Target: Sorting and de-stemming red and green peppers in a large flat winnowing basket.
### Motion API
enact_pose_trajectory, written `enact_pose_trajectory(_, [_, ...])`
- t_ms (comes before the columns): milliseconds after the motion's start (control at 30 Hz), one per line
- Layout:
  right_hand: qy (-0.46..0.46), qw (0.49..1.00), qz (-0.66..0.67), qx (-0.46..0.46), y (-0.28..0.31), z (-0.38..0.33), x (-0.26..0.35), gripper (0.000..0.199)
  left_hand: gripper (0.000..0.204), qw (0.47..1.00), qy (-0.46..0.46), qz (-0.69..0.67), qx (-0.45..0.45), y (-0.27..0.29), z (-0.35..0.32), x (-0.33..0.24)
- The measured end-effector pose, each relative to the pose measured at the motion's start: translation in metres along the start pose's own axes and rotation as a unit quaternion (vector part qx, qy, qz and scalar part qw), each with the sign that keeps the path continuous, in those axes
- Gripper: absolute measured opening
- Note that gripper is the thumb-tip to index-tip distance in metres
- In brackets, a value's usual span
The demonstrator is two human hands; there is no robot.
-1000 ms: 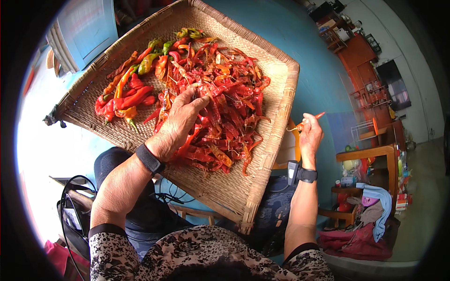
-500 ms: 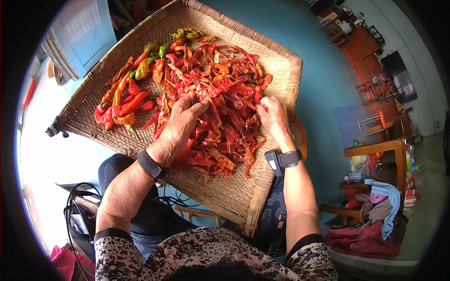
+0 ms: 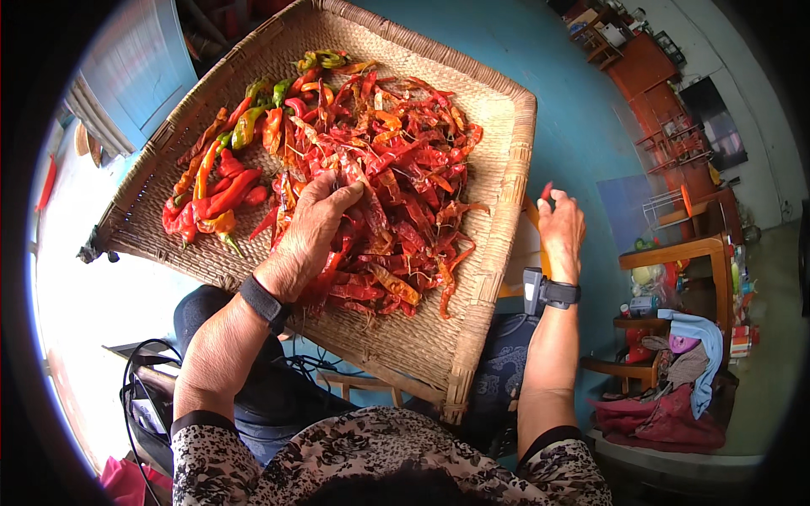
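A wide woven basket tray (image 3: 494,76) rests across my lap, heaped with dried red chillies (image 3: 405,177). My left hand (image 3: 310,223) lies over the near left of the heap, thumb and fingers closed on a wrinkled dried chilli (image 3: 367,198). Beyond the tray's right rim is my right hand (image 3: 563,228), its fingers pinched around a small red chilli (image 3: 547,191) whose tip sticks out. On the tray's left side sit plumper red chillies (image 3: 228,194), with green and yellowish ones (image 3: 245,126) farther back.
A yellow-edged pale thing (image 3: 527,249), partly hidden, lies below my right hand. Wooden chairs (image 3: 717,261) with clothes and bags stand to the right on the blue floor (image 3: 582,143). Black cables (image 3: 126,379) hang at the lower left. A blue door (image 3: 152,67) stands at the upper left.
My right hand has moved from the heap's right edge out past the tray's rim, carrying a small red chilli. My left hand stays at the heap. The tray appears slightly farther left.
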State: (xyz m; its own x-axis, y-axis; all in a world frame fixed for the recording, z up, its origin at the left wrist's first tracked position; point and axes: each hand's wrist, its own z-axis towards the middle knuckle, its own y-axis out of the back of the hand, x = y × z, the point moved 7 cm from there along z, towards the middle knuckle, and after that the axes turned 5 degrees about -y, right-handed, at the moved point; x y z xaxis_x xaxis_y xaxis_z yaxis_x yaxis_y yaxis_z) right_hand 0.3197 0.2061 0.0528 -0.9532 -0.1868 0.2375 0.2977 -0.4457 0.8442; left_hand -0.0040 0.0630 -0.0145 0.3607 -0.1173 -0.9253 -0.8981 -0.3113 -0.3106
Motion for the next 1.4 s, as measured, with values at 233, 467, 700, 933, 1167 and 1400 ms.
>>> enact_pose_trajectory(233, [0.018,0.908,0.373,0.19,-0.041,0.0,0.09,0.046,0.008,1.0,0.007,0.002,0.017,0.002,-0.001,0.006])
enact_pose_trajectory(467, [0.058,0.884,0.417,0.202,-0.071,0.007,0.112,0.03,0.009,0.999,-0.023,-0.034,0.019,-0.002,-0.001,0.006])
enact_pose_trajectory(700, [-0.006,0.854,0.518,0.047,-0.022,0.004,0.076,0.016,0.012,0.999,-0.012,-0.003,0.049,-0.008,-0.005,0.001])
enact_pose_trajectory(933, [-0.047,0.941,0.328,-0.067,0.022,0.009,0.013,0.016,0.011,1.0,-0.002,0.011,0.03,-0.007,-0.006,0.006])
enact_pose_trajectory(1167, [-0.047,0.995,-0.065,0.056,0.0,-0.003,-0.002,0.047,0.014,0.997,-0.007,0.07,0.039,-0.013,-0.011,-0.005])
enact_pose_trajectory(1400, [0.073,0.94,0.252,0.218,-0.044,-0.005,0.112,0.051,0.014,0.998,-0.03,0.034,0.037,-0.006,-0.005,0.004])
